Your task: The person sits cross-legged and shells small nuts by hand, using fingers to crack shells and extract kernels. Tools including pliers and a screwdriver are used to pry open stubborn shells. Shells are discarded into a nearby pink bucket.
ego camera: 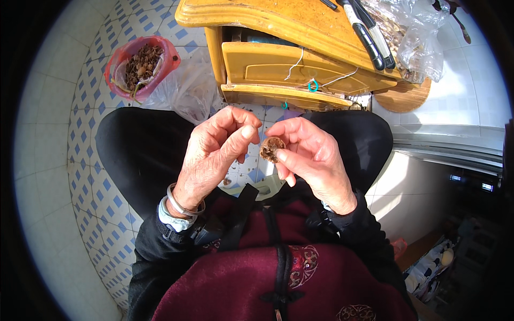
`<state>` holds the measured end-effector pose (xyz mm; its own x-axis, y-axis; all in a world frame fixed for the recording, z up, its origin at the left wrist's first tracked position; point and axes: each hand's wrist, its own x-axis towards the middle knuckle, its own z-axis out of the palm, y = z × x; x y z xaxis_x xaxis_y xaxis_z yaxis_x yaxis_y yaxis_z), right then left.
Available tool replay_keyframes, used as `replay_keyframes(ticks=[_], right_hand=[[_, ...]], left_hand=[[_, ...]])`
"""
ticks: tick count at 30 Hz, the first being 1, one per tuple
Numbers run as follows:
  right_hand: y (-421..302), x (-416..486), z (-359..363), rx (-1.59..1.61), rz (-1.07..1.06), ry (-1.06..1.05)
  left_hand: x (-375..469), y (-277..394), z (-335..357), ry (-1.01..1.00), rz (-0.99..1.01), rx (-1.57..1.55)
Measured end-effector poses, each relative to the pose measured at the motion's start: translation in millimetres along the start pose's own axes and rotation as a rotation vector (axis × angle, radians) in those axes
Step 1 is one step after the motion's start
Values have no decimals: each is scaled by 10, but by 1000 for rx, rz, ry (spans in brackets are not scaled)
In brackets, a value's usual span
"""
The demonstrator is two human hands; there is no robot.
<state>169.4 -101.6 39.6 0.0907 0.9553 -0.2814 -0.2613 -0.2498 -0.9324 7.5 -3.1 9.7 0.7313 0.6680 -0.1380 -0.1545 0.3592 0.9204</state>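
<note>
Between the thumb and fingers of my right hand (pixel 311 156) is a broken walnut (pixel 272 149), its rough hollow side facing up. My left hand (pixel 225 140) is just left of it, apart from the shell, with its thumb tip against the curled index finger. Whether something small sits in that pinch is hidden. Both hands hover over the gap between my knees. Below them, brown shell bits (pixel 227 181) lie scattered on the tiled floor (pixel 245 166).
A pink bin (pixel 150 90) of walnut shells stands left, beside a clear plastic bag (pixel 188 90). Ahead is a yellow wooden cabinet (pixel 257 14) with drawers ajar. A black-and-white two-handled tool (pixel 367 34) rests on top, near a filled plastic bag (pixel 421 44). A round wooden surface (pixel 405 96) is right.
</note>
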Motion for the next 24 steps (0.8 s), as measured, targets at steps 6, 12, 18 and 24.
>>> replay_keyframes(ticks=[6,12,18,24], right_hand=[[-73,52,-17,-107,28,5],[-77,135,-44,-47,-13,52],[-189,144,-184,-130,-233,190],[-815,328,-692,-803,-864,697]], left_hand=[[3,-39,9,-124,-200,-168],[3,25,23,-86,-254,-297],[-12,-2,-2,-100,-220,-297],[9,57,-2,-51,-191,-337]])
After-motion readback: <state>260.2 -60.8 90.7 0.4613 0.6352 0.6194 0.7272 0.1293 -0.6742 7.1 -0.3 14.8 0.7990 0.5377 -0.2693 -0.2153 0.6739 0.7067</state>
